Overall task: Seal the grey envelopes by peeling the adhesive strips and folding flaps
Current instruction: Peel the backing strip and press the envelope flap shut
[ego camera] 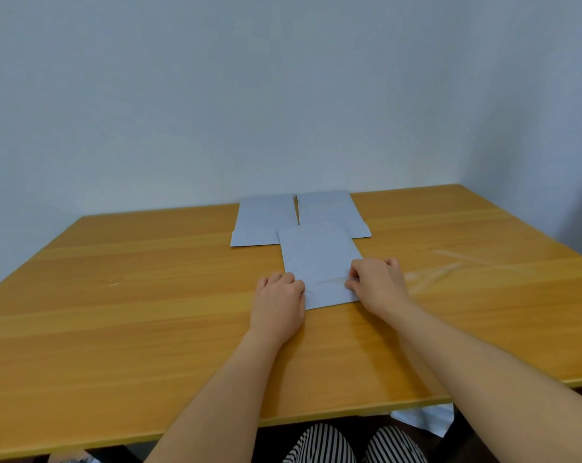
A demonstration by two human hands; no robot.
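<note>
Envelopes number three on my desk point(149, 295): my left hand point(277, 295) presses the near envelope point(319, 262) with curled fingers, my right hand point(376, 282) pinches its strip point(333, 280), two far envelopes point(266, 222) wait unsealed.

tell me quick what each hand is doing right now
Left hand: fingers curled, pressing the near envelope at its left edge.
Right hand: pinching the clear adhesive strip on that envelope.
</note>
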